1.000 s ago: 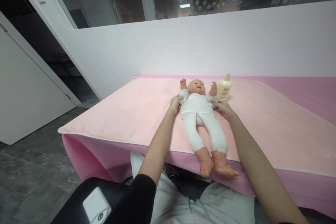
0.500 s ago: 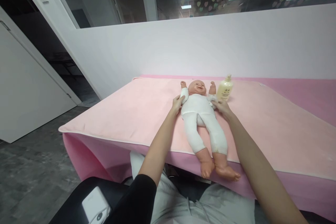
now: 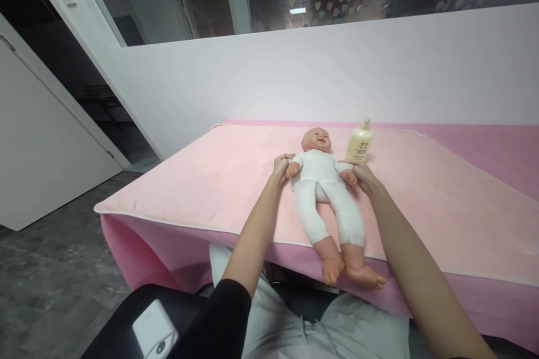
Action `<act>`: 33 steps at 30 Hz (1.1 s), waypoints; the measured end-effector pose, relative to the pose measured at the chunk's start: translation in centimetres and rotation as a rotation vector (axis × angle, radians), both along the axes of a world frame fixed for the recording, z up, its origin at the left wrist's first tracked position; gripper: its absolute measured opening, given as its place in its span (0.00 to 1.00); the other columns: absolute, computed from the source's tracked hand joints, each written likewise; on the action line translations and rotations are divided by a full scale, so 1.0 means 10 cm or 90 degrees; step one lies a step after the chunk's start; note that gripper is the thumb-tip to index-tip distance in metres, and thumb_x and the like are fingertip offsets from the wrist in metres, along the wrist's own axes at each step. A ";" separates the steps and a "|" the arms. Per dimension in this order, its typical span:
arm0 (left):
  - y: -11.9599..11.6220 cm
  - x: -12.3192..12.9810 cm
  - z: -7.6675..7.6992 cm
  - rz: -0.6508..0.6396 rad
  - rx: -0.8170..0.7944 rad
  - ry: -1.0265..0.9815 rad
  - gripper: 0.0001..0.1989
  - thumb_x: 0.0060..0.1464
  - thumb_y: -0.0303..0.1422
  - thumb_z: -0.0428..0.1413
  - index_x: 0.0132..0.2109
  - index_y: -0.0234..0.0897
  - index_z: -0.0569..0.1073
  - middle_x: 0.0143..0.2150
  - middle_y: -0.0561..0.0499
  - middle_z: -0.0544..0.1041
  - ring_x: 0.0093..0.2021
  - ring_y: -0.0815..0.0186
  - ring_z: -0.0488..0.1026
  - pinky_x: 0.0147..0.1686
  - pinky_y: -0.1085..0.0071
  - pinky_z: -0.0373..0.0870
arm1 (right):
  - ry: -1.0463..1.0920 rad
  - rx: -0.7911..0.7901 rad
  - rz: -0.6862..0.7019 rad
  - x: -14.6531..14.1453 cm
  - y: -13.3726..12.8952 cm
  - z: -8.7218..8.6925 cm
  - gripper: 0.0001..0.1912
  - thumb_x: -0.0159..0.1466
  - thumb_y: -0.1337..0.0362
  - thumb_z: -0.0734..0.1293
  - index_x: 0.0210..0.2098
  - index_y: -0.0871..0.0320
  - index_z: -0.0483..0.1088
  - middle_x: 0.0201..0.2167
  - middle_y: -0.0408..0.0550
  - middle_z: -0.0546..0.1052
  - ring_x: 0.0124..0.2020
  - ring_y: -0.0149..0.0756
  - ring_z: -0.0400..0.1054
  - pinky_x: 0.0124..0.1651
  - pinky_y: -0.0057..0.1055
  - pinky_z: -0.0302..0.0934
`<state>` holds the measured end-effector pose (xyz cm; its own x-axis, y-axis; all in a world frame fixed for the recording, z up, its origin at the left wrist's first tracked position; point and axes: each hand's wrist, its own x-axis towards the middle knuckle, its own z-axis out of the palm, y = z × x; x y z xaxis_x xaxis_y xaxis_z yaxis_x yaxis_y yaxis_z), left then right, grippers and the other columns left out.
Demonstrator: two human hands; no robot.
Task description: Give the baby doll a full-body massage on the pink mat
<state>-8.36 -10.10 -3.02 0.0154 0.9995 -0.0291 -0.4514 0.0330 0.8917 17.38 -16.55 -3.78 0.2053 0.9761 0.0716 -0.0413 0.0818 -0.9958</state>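
Observation:
A baby doll [image 3: 319, 167] with a white cloth body lies on its back, its head toward the wall and its bare feet over the table's front edge. My left hand [image 3: 282, 167] is closed around the doll's arm on the left of the view, near its small hand. On the other side, my right hand [image 3: 364, 174] grips the doll's other arm. Both doll arms are bent down beside its torso. Just behind my right hand stands a pump bottle [image 3: 360, 141] of pale yellow liquid, its lower edge partly hidden by that hand.
A pale pink blanket [image 3: 202, 179] covers the table over a darker pink cloth [image 3: 497, 151]. Behind it rises a white wall [image 3: 337, 76] with a window. A white phone [image 3: 155, 330] rests on a black surface at lower left. A white door [image 3: 50, 146] stands at far left.
The doll's two arms have come down from beside its head to beside its torso, with my hands holding them. The doll's body and the bottle stay in place.

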 end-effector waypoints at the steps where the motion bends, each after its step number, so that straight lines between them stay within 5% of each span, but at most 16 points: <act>1: 0.00 0.00 0.00 -0.004 0.001 0.000 0.07 0.34 0.21 0.55 0.26 0.33 0.71 0.27 0.51 0.74 0.26 0.72 0.70 0.27 0.77 0.66 | 0.010 0.004 -0.002 0.00 0.01 -0.01 0.15 0.45 0.70 0.69 0.34 0.60 0.77 0.40 0.48 0.78 0.38 0.33 0.73 0.40 0.26 0.68; 5: -0.04 0.00 0.03 -0.046 0.025 -0.009 0.21 0.34 0.20 0.58 0.41 0.35 0.77 0.29 0.51 0.76 0.26 0.72 0.70 0.25 0.77 0.63 | 0.016 0.002 -0.014 -0.04 0.04 0.01 0.16 0.44 0.68 0.72 0.34 0.59 0.77 0.37 0.46 0.78 0.36 0.32 0.72 0.38 0.24 0.67; 8: -0.06 0.01 0.04 -0.046 0.027 -0.005 0.22 0.39 0.27 0.62 0.46 0.36 0.76 0.33 0.50 0.78 0.28 0.71 0.71 0.27 0.76 0.65 | -0.029 -0.026 -0.060 -0.08 0.06 0.03 0.14 0.47 0.65 0.72 0.34 0.60 0.76 0.36 0.46 0.78 0.33 0.30 0.71 0.35 0.24 0.66; 12: -0.04 0.00 0.03 -0.013 0.003 0.054 0.16 0.42 0.32 0.62 0.42 0.33 0.76 0.27 0.52 0.74 0.21 0.74 0.65 0.21 0.78 0.57 | -0.080 -0.067 -0.115 -0.10 0.08 0.04 0.13 0.51 0.59 0.73 0.32 0.63 0.75 0.34 0.50 0.78 0.32 0.29 0.70 0.32 0.22 0.64; 17: -0.03 -0.02 0.03 -0.028 -0.010 0.021 0.23 0.34 0.22 0.57 0.43 0.37 0.74 0.27 0.54 0.74 0.22 0.74 0.66 0.21 0.78 0.57 | -0.016 -0.027 -0.013 -0.05 0.01 0.03 0.15 0.47 0.66 0.74 0.35 0.61 0.76 0.38 0.49 0.79 0.36 0.32 0.72 0.38 0.25 0.68; 23: -0.05 0.01 0.02 0.029 0.022 -0.017 0.06 0.36 0.21 0.56 0.25 0.33 0.68 0.29 0.52 0.74 0.27 0.73 0.70 0.31 0.76 0.67 | 0.022 -0.056 -0.013 -0.03 -0.05 0.05 0.12 0.48 0.71 0.67 0.33 0.61 0.77 0.31 0.48 0.78 0.32 0.31 0.73 0.36 0.25 0.68; 29: -0.10 0.00 0.07 -0.006 0.034 -0.048 0.21 0.36 0.21 0.61 0.42 0.35 0.74 0.32 0.52 0.76 0.29 0.71 0.73 0.30 0.76 0.68 | -0.009 -0.004 -0.023 -0.07 0.03 0.05 0.16 0.45 0.67 0.72 0.36 0.60 0.77 0.39 0.48 0.79 0.39 0.34 0.73 0.39 0.25 0.68; 33: -0.07 0.00 0.05 -0.005 0.015 -0.031 0.23 0.44 0.28 0.63 0.50 0.35 0.72 0.37 0.49 0.78 0.30 0.71 0.73 0.29 0.76 0.68 | -0.065 -0.037 -0.074 -0.10 0.02 0.09 0.15 0.47 0.64 0.74 0.35 0.61 0.76 0.37 0.49 0.79 0.36 0.33 0.72 0.35 0.24 0.67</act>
